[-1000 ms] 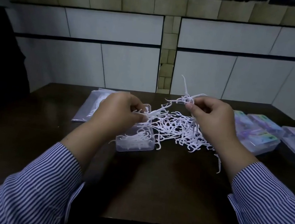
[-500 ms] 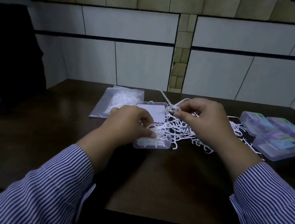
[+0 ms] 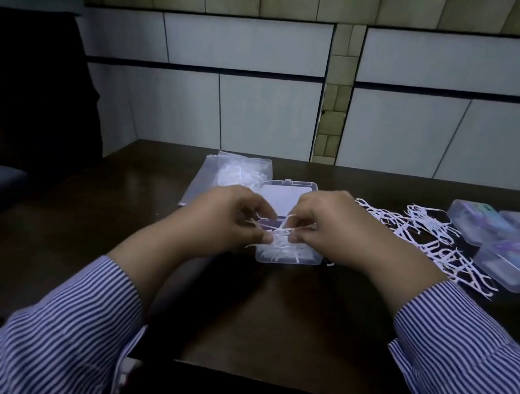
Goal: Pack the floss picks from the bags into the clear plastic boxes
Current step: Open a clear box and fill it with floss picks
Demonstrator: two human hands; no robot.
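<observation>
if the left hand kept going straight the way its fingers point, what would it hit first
Probably the right hand. The left hand points across the open clear box, both pinching the same floss picks; depth between them is unclear.

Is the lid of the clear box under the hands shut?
No, the clear box stands open, its lid tipped back behind both hands.

Looks like a small home or backroom packing spot, exact kind unclear. Dark wooden table (image 3: pixel 236 325) pushed against a wall of large pale tiles (image 3: pixel 262 112) with a beige mosaic strip (image 3: pixel 335 108). Tiled ledge (image 3: pixel 308 3) above holds clutter. Filled boxes (image 3: pixel 508 240), loose floss picks (image 3: pixel 436 241), a plastic bag (image 3: pixel 208 180) suggest piecework. Dim lighting.
</observation>
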